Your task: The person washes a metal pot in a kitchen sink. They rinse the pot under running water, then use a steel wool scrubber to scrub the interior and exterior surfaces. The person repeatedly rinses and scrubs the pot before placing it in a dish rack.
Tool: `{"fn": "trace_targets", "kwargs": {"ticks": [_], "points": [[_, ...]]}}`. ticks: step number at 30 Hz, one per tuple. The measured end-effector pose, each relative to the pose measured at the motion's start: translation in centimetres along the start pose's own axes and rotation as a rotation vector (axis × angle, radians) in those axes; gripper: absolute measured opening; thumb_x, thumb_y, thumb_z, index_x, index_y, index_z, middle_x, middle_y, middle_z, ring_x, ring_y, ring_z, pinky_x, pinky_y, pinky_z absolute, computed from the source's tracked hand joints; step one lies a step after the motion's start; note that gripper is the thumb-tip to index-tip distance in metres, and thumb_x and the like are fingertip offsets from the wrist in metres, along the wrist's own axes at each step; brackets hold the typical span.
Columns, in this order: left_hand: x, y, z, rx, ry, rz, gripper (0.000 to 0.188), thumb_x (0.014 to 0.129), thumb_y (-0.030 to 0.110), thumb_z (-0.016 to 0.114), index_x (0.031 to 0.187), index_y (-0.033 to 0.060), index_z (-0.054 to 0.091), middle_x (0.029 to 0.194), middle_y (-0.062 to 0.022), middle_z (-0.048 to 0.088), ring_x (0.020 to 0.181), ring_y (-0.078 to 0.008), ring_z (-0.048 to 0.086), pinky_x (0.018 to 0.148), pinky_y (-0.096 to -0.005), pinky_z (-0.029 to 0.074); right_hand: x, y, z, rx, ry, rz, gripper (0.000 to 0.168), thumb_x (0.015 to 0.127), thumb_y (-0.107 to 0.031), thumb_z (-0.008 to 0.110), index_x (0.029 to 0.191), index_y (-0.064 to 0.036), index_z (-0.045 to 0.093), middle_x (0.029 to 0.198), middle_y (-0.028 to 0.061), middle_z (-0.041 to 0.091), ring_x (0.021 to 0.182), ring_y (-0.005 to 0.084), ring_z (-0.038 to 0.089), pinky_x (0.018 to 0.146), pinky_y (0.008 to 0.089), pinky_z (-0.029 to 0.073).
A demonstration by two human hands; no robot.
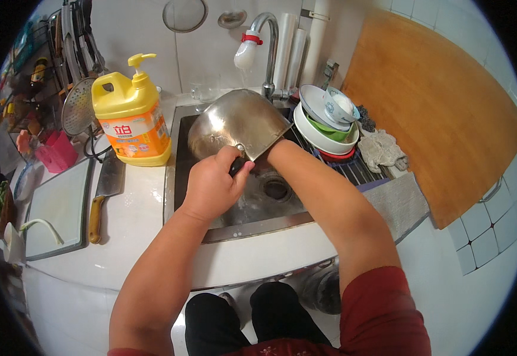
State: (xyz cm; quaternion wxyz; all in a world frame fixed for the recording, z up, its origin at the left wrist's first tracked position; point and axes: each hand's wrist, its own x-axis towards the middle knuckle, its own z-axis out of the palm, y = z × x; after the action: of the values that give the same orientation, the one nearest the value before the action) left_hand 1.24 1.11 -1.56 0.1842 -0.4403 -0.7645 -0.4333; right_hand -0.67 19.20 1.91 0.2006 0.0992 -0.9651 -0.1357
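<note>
My left hand (216, 182) grips the short black handle (237, 166) of a metal pot (240, 120). The pot is tipped on its side over the stainless steel sink (258, 227), its rounded bottom towards the faucet and its mouth towards me. My right forearm reaches into that mouth. The pot wall hides the right hand, so whatever it holds or touches inside is out of sight. Behind the pot, water runs from the white nozzle (246, 54) of a curved metal faucet (272, 49). The sink drain (276, 188) shows below the pot's rim.
Left of the sink stand a yellow detergent jug (131, 118), a cleaver (111, 178) and a cutting board (58, 204). Stacked bowls (325, 127) sit on a drying rack at the right, beside a grey cloth (382, 150). A large wooden board (427, 107) leans against the wall.
</note>
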Motion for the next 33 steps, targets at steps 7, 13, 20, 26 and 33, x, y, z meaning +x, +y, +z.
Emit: {"fn": "trace_targets", "kwargs": {"ticks": [7, 13, 20, 26, 33], "points": [[1.3, -2.9, 0.3, -0.351, 0.095, -0.456, 0.024, 0.094, 0.024, 0.066, 0.097, 0.0010, 0.059, 0.070, -0.0089, 0.060, 0.056, -0.0175, 0.056, 0.056, -0.0329, 0.047, -3.3, 2.8, 3.2, 0.294, -0.586, 0.421, 0.053, 0.077, -0.038, 0.064, 0.118, -0.003, 0.068, 0.126, 0.0220, 0.062, 0.115, 0.0355, 0.062, 0.097, 0.0416, 0.050], [1.3, -4.2, -0.4, -0.939, 0.099, -0.773, 0.031, 0.099, 0.034, 0.058, 0.093, 0.0043, 0.052, 0.062, 0.0002, 0.044, 0.049, -0.0113, 0.039, 0.051, -0.0286, 0.037, -5.2, 4.9, 3.1, 0.520, -0.325, 0.459, 0.049, 0.074, -0.034, 0.065, 0.110, -0.001, 0.070, 0.112, 0.0233, 0.068, 0.106, 0.0385, 0.065, 0.095, 0.0424, 0.051], [1.1, -5.8, -0.9, -0.963, 0.025, -0.838, 0.031, 0.098, 0.037, 0.059, 0.093, 0.0068, 0.052, 0.063, 0.0010, 0.045, 0.050, -0.0119, 0.038, 0.053, -0.0290, 0.037, -5.4, 5.1, 2.8, 0.545, -0.423, 0.386, 0.056, 0.073, -0.028, 0.072, 0.121, 0.001, 0.065, 0.115, 0.0258, 0.066, 0.107, 0.0389, 0.064, 0.095, 0.0397, 0.051], [1.1, -6.3, -0.8, -0.775, -0.001, -0.753, 0.026, 0.098, 0.030, 0.060, 0.091, 0.0057, 0.055, 0.065, -0.0020, 0.050, 0.053, -0.0151, 0.048, 0.053, -0.0305, 0.042, -5.6, 4.5, 3.4, 0.480, -0.262, 0.289, 0.069, 0.076, -0.028, 0.079, 0.138, -0.009, 0.054, 0.135, 0.0173, 0.058, 0.124, 0.0341, 0.056, 0.103, 0.0418, 0.047], [0.9, -6.8, -0.4, -1.036, -0.039, -0.940, 0.022, 0.099, 0.027, 0.058, 0.096, 0.0050, 0.055, 0.072, -0.0053, 0.054, 0.058, -0.0185, 0.054, 0.058, -0.0310, 0.048, -4.9, 2.5, 1.9, 0.422, 0.029, 0.535, 0.025, 0.086, -0.030, 0.066, 0.087, -0.006, 0.073, 0.094, 0.0160, 0.070, 0.092, 0.0378, 0.066, 0.081, 0.0464, 0.053]]}}
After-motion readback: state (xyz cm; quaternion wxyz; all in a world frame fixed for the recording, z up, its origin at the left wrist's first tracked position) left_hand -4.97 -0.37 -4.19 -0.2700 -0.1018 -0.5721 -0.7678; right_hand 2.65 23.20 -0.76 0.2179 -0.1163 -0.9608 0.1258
